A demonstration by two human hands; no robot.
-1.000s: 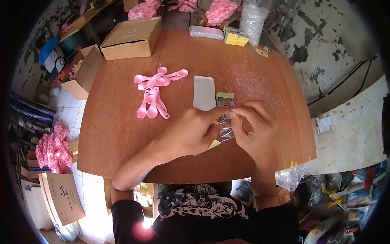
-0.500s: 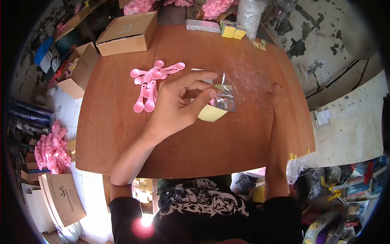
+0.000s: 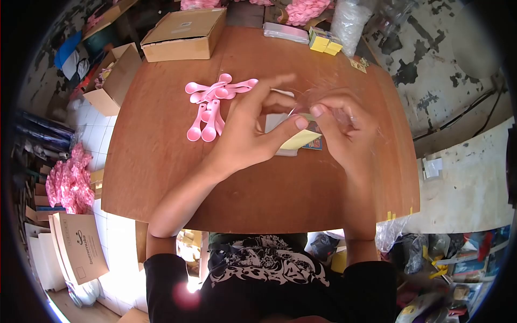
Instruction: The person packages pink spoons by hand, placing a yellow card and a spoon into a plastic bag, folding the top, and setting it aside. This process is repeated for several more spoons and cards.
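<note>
My left hand (image 3: 247,132) is raised over the table, its thumb and fingers closed on a clear plastic bag (image 3: 291,112). Close by on the right, my right hand (image 3: 350,121) has its thumb and curled fingers pinched together. Thin, see-through, blurred strands show around its fingertips, and what it grips cannot be made out. A pale yellow card (image 3: 302,141) shows below and between the hands, partly hidden by them, with a small blue printed piece (image 3: 314,144) beside it. Several pink measuring spoons (image 3: 209,121) lie in a loose pile left of my left hand, which covers part of them.
A cardboard box (image 3: 183,37) sits at the table's back left. Along the back edge are a stack of clear sleeves (image 3: 286,32), yellow card packs (image 3: 325,41) and a tall plastic roll (image 3: 349,27). An open carton (image 3: 114,81) stands left of the table (image 3: 258,188).
My right hand has come in from the right to meet the left hand, closing the gap between them. The whole view has shifted slightly.
</note>
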